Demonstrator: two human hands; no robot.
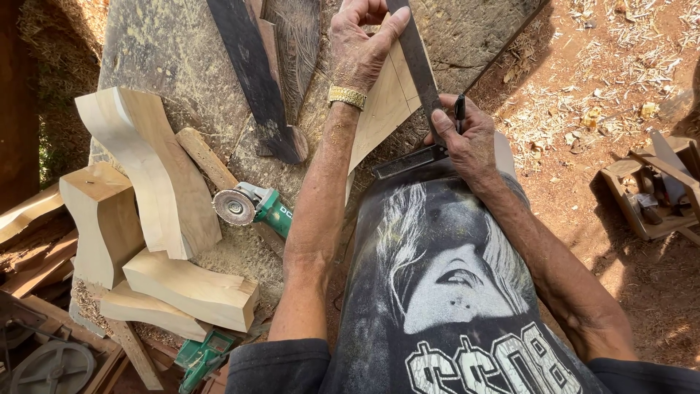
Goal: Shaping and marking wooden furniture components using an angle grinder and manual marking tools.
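Marking-out step, by the look of it. Right hand nearest, fingers clamped on a black marker & pinning the steel square. Left hand beyond, fingers pressing the blade onto a pale wood panel on the bench. Next move needs the square held dead steady. Angle grinder lies apart, left.
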